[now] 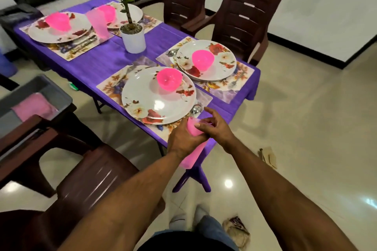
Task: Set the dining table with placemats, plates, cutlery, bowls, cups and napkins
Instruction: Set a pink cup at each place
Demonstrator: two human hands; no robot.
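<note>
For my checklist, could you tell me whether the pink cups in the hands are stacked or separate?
Stacked: the left hand grips nested pink cups; the right hand pinches the top rim.

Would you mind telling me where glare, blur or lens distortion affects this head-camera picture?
In the head view, ceiling light glares off the nearest plate and the glossy floor; motion blur smears the brown chair at lower left and softens the far cup; the wide-angle lens bends the wall's dark skirting; both hands, left hand and right hand, stay fairly sharp.
</note>
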